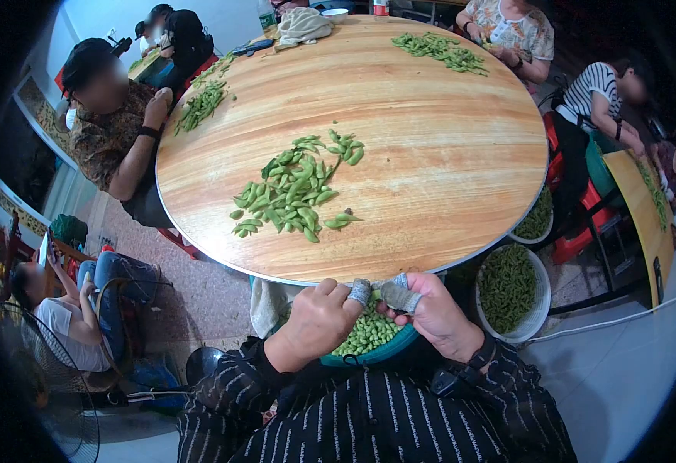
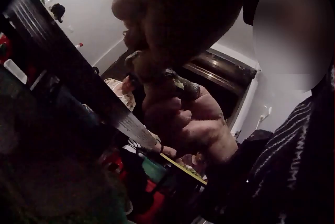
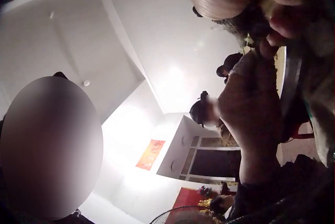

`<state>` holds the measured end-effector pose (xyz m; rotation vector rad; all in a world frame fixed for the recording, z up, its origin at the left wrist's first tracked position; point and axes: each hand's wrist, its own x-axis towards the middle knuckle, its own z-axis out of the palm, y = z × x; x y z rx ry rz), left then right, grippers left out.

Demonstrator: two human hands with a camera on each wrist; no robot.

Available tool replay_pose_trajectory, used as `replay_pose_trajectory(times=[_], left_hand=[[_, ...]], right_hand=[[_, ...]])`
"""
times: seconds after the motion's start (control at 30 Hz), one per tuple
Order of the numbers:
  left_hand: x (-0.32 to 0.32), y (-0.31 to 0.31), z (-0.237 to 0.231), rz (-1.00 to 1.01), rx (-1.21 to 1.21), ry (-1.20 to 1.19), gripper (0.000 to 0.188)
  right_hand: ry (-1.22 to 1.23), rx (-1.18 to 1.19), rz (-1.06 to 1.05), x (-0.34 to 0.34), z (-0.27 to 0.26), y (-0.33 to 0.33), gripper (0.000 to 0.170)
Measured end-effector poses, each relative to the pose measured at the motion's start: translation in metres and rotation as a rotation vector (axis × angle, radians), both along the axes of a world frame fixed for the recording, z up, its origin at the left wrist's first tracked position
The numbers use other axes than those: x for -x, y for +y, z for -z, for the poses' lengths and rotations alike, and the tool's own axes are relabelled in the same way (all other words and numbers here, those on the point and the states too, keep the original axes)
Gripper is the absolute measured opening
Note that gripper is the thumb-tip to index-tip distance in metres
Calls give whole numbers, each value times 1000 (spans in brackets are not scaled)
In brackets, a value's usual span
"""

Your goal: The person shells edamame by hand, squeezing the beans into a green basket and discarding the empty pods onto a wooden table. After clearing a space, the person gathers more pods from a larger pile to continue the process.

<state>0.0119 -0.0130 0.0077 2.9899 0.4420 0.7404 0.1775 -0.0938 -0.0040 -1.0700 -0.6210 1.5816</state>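
Observation:
Both hands meet at the near edge of the table, above a teal basin (image 1: 376,356) of shelled green soybeans (image 1: 365,333). Grey cloth covers wrap the left thumb and fingers of the right hand. My left hand (image 1: 313,320) has its fingers curled and its thumb tip against a small green soybean pod (image 1: 377,294). From the other side, my right hand (image 1: 440,315) pinches that pod between thumb and fingers, which hide most of it. In the dim left wrist view the right hand (image 2: 193,122) shows curled; the right wrist view shows the left hand (image 3: 251,111) close by.
A pile of soybean pods (image 1: 295,189) lies on the round wooden table (image 1: 446,154) ahead. White baskets of pods (image 1: 508,289) stand on the floor at right. Other people sit around, with more pod piles (image 1: 442,52) before them. A fan (image 1: 48,386) stands at left.

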Motion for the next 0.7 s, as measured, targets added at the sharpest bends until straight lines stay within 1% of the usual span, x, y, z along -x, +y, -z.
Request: replay_pose_trajectory(times=[0.1, 0.17, 0.2, 0.3, 0.4, 0.5, 0.6, 0.7], left_hand=[[1, 0, 3, -3, 148, -23, 25], [-1, -2, 7, -28, 245, -107, 12], [-2, -3, 10, -40, 293, -149, 9], [2, -3, 26, -102, 551, -200, 11], [1, -5, 25, -44, 1004, -285, 16], [3, -8, 29, -97, 1113, -221, 22], [3, -15, -2, -229, 995, -65, 23], [6, -10, 11, -166, 896, -136, 25]], right_hand=[[-34, 4, -17, 1, -2, 0, 15], [-52, -7, -35, 1, 1, 0, 15], [-60, -14, -44, 1, 3, -1, 15], [-12, -70, -34, 4, 11, 0, 15], [2, -146, -59, 4, 15, 0, 15], [-38, -149, -76, 3, 16, -1, 15], [-195, -118, -71, 3, 5, -3, 15], [-372, -301, -32, 8, 15, -3, 14]])
